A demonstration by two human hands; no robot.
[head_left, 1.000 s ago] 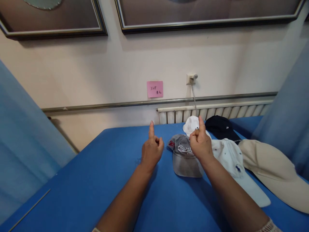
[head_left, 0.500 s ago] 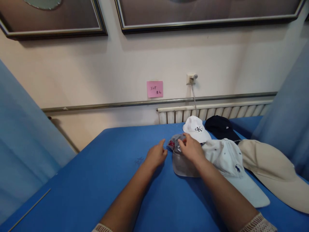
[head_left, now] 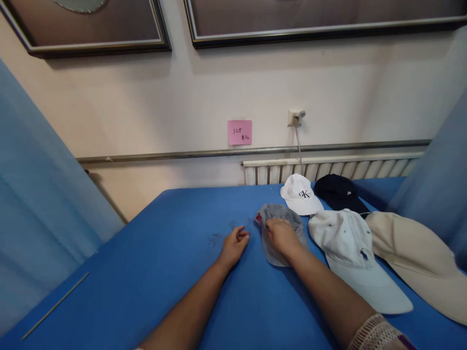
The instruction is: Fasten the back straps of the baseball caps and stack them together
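Note:
A grey baseball cap (head_left: 273,253) with a red patch on its side lies on the blue-covered surface. My right hand (head_left: 282,237) is over its crown, fingers curled down and closed against the fabric; the fingertips are partly hidden. To the left of the cap, my left hand (head_left: 233,248) rests just above or on the blue cover, holding nothing, its fingers loosely bent and slightly apart. Close behind the grey cap sits a white cap (head_left: 297,192) with black letters. A pale mint cap (head_left: 345,238) with a small dark emblem lies to the right of my right hand.
Farther right are a navy cap (head_left: 335,192) and a large beige cap (head_left: 419,257). A thin stick (head_left: 54,306) lies at the left edge of the blue surface (head_left: 146,272). Blue curtains (head_left: 40,194) hang on both sides. A radiator (head_left: 339,169) and metal rail stand behind.
My right hand has lowered onto the grey cap's crown and its fingers have curled in. My left hand has dropped slightly, its index finger no longer pointing out. The view has shifted a little.

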